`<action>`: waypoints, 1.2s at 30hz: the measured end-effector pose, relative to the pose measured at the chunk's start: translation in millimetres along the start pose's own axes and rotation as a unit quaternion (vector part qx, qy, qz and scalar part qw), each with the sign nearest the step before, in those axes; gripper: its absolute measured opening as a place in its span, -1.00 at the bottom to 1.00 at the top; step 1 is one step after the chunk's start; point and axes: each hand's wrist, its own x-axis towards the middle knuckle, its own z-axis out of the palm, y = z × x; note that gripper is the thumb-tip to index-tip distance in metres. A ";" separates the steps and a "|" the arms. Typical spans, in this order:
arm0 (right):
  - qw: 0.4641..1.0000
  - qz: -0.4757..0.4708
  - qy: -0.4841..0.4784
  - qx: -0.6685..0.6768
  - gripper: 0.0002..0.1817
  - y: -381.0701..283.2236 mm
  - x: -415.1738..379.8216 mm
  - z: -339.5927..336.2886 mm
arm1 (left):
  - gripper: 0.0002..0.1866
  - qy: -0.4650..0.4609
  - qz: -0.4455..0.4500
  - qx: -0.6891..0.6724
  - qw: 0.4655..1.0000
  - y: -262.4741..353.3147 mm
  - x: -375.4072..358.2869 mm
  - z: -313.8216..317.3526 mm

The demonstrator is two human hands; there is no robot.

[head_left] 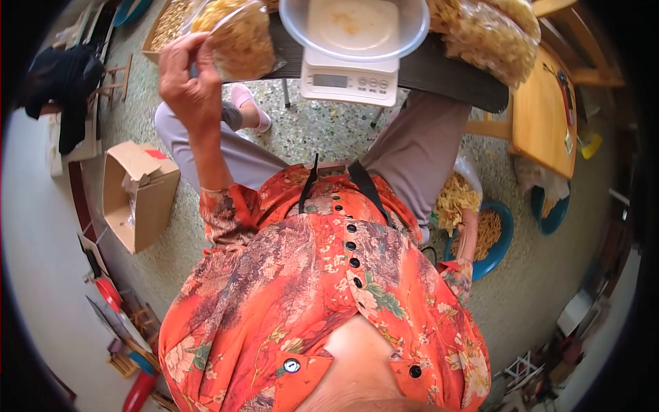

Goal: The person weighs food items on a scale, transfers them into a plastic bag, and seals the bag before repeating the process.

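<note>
Nearest is the wearer's orange floral shirt, with grey trousers spread beyond it. The right hand reaches down at the wearer's right side to an open plastic bag of yellow pieces; its fingers are hidden, so I cannot tell whether that grip is apart or clamped. The forearm passes over a blue basin of thin brownish sticks, just beside that bag.

The left hand is raised over the left knee, its grip pinched on the upper edge of a clear filled pouch at the left end of the dark desk. On the desk, between the knees, sits a white digital kitchen scale carrying a translucent tub. To the tub's right lie stuffed plastic bags.

Farther out, a pink slipper and an open cardboard box rest on the speckled floor. Beyond the right knee stands a wooden chair.
</note>
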 end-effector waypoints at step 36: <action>0.894 -0.313 -0.222 -0.232 -0.45 -291.6 -256.3 134.1 | -0.87 -0.082 0.011 -0.106 0.991 -7.2 -3.2 7.4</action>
